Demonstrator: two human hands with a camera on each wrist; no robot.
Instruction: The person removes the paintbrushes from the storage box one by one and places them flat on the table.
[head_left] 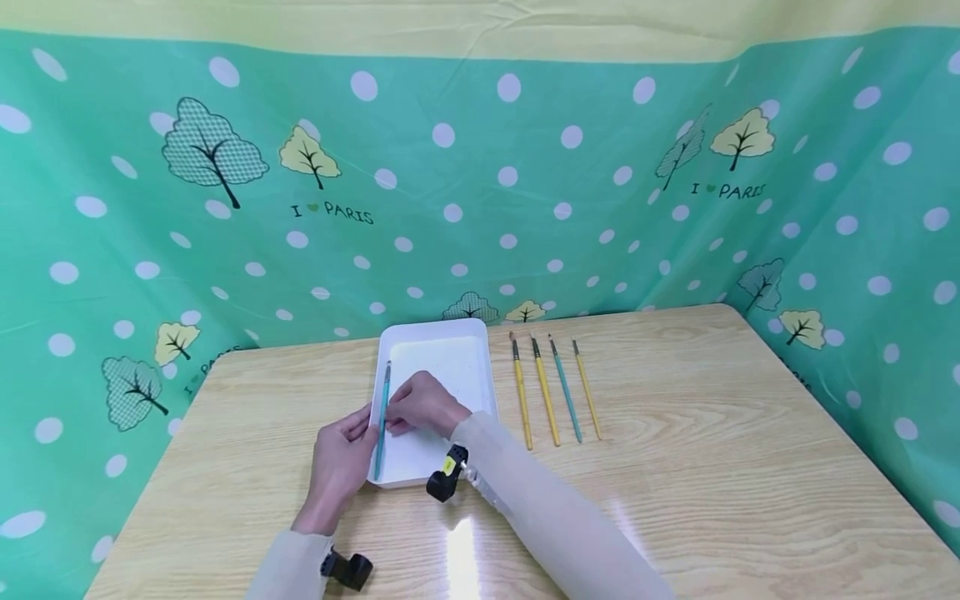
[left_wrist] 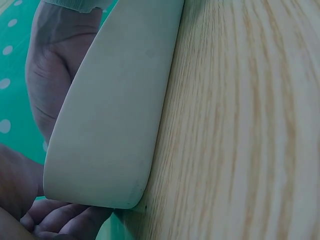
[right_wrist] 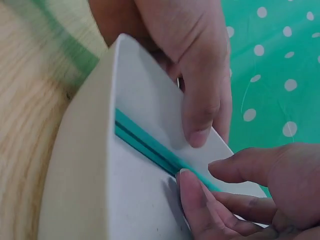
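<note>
A teal paintbrush lies along the left inner wall of a white tray on the table, bristles pointing away from the person. The right hand reaches across the tray, and in the right wrist view its fingers sit curled against the teal handle, thumb apart above it, seemingly pinching or nudging the brush flat against the wall. The left hand rests at the tray's left rim with fingers loosely bent on the outside, apparently bracing the tray so it does not slide; whether they press on the brush I cannot tell. Four more brushes, three yellow and one teal, lie side by side just right of the tray, parallel and well apart from the hands.
</note>
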